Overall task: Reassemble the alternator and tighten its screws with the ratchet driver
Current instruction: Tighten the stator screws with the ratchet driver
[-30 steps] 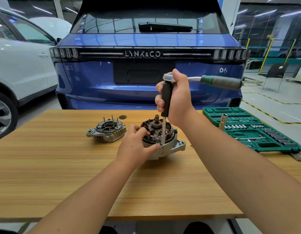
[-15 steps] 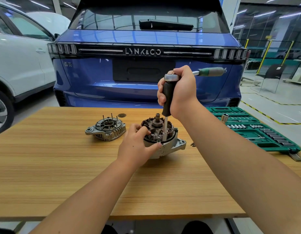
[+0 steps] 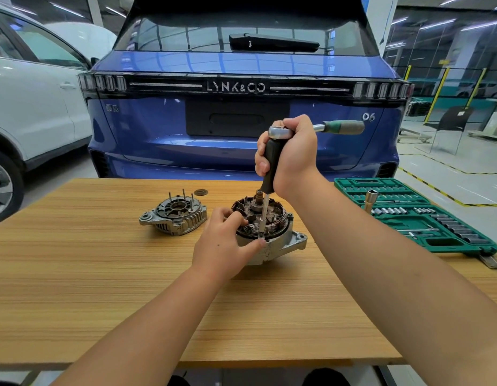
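Note:
The alternator body (image 3: pixel 280 240), a grey casting with copper windings and a shaft on top, stands in the middle of the wooden table (image 3: pixel 102 288). My left hand (image 3: pixel 226 240) grips its near left side, thumb by the screw at the rim. My right hand (image 3: pixel 289 154) holds the ratchet driver (image 3: pixel 272 160) upright above it, fingers curled round the black handle. The driver's thin shaft ends in a socket on that rim screw. The ratchet's green handle (image 3: pixel 343 126) sticks out to the right. The alternator's other housing half (image 3: pixel 176 215) lies apart to the left.
A green socket set case (image 3: pixel 408 215) lies open at the table's right edge, one socket (image 3: pixel 370 200) standing upright in it. A small dark disc (image 3: pixel 200 192) lies behind the housing half. A blue car stands just behind the table, a white car at the left.
The ratchet's green handle has swung away from me, looking shorter now. My right hand stays on the black handle, and my left hand stays on the alternator.

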A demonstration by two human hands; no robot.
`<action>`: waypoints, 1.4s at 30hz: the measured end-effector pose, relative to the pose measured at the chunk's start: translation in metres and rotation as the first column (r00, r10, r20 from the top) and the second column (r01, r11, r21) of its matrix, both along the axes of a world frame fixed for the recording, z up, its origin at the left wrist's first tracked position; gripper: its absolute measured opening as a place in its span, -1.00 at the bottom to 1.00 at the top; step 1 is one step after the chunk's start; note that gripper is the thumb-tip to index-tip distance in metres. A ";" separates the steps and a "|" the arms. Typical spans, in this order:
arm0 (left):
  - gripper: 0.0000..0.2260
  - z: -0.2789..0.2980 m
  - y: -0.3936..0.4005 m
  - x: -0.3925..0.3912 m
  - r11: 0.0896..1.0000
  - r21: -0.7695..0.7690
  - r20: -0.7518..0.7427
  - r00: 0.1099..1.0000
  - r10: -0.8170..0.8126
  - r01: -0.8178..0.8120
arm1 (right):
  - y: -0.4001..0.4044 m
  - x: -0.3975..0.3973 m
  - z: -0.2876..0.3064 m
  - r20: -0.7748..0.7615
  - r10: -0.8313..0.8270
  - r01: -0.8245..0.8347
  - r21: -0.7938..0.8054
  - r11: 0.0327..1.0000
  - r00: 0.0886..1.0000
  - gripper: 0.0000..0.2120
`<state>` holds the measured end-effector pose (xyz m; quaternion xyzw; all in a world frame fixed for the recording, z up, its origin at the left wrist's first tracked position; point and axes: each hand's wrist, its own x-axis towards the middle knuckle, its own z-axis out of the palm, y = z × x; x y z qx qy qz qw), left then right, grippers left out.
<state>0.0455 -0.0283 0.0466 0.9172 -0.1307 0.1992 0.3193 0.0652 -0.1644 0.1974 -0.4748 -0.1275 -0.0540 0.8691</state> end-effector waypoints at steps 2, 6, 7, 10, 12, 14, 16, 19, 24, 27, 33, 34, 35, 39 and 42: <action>-0.56 0.000 0.000 0.000 1.000 0.006 -0.001 1.000 0.005 -0.005 | -0.001 0.002 0.000 -0.009 0.005 -0.005 0.014 1.000 1.000 -0.63; -0.55 -0.001 -0.001 0.000 1.000 0.009 0.011 1.000 0.008 -0.008 | -0.001 0.005 0.000 -0.017 0.014 -0.014 -0.013 1.000 1.000 -0.69; -0.55 -0.001 -0.001 0.000 1.000 0.009 0.013 1.000 0.006 -0.006 | 0.000 0.006 -0.001 -0.012 0.019 -0.019 -0.023 1.000 1.000 -0.70; -0.56 -0.001 -0.002 -0.001 1.000 0.009 0.029 1.000 -0.005 0.005 | 0.000 0.008 -0.001 0.010 0.045 -0.045 -0.053 0.998 0.999 -0.71; -0.58 -0.001 -0.002 -0.001 1.000 0.017 0.052 0.999 -0.016 0.015 | -0.001 0.009 -0.001 0.019 0.077 -0.076 -0.071 0.995 0.997 -0.73; -0.59 -0.001 -0.002 -0.001 0.999 0.025 0.064 0.998 -0.022 0.021 | -0.002 0.009 0.000 0.027 0.126 -0.123 -0.082 0.989 0.992 -0.76; -0.59 0.000 -0.002 -0.001 0.999 0.028 0.061 0.998 -0.019 0.017 | -0.004 0.011 -0.001 0.033 0.183 -0.180 -0.082 0.980 0.982 -0.73; -0.60 0.001 -0.003 -0.001 1.000 0.027 0.039 0.999 -0.016 0.015 | -0.004 0.013 -0.001 0.044 0.263 -0.257 -0.096 0.961 0.964 -0.72; -0.61 0.002 -0.002 0.001 0.999 0.032 0.028 1.000 -0.014 0.013 | 0.000 0.014 -0.005 0.091 0.218 -0.202 -0.157 0.967 0.972 -0.64; -0.62 0.003 -0.003 0.001 1.000 0.023 0.027 1.000 -0.016 0.016 | -0.003 0.012 -0.010 0.201 0.055 -0.016 -0.192 0.981 0.978 -0.63; -0.63 0.003 -0.003 0.001 0.999 0.035 0.026 1.000 -0.013 0.012 | -0.011 0.001 -0.011 0.624 -0.208 0.536 -0.399 0.744 0.753 -0.76; -0.64 0.003 -0.003 0.001 0.999 0.032 0.032 0.999 -0.015 0.014 | -0.011 -0.001 -0.010 0.701 -0.197 0.617 -0.415 0.668 0.685 -0.79; -0.65 0.003 -0.005 0.000 1.000 0.027 0.037 0.999 -0.017 0.016 | -0.012 -0.003 -0.009 0.770 -0.167 0.692 -0.428 0.581 0.616 -0.81; -0.67 0.006 -0.009 -0.003 0.999 0.034 0.052 0.999 -0.012 0.010 | -0.012 -0.011 0.001 0.847 0.013 0.826 -0.521 0.215 0.531 -0.81; -0.67 0.007 -0.009 -0.003 1.000 0.026 0.034 0.999 -0.009 0.008 | -0.007 -0.018 0.010 0.806 0.108 0.812 -0.581 -0.045 0.582 -0.73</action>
